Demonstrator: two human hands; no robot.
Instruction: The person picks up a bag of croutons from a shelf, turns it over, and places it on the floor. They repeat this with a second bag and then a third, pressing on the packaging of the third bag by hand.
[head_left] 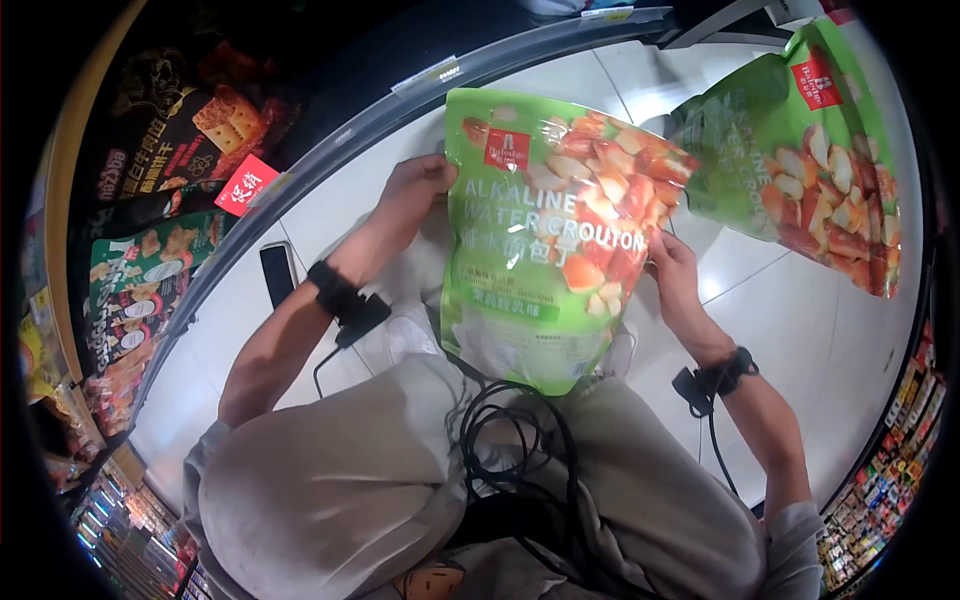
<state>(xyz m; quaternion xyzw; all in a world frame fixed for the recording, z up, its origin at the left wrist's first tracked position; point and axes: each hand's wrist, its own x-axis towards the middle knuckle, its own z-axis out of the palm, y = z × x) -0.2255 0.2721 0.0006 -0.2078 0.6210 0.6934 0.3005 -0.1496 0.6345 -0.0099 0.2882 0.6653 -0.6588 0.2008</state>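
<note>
Between my two hands is a large green snack bag labelled "Alkaline Water Crouton", its printed front facing me. My left hand pinches its upper left edge. On the other side, my right hand grips the right edge at mid-height; part of the fingers is hidden behind the bag. A second green crouton bag of the same print is to the right, beyond my right hand and touching neither hand. Both wrists carry black straps with small devices and cables.
A dark shelf with a grey price rail curves along the left and top. It holds a black biscuit pack and a green snack pack, near a red tag. A dark phone-like object lies on the tiled floor. Black cables cross my lap.
</note>
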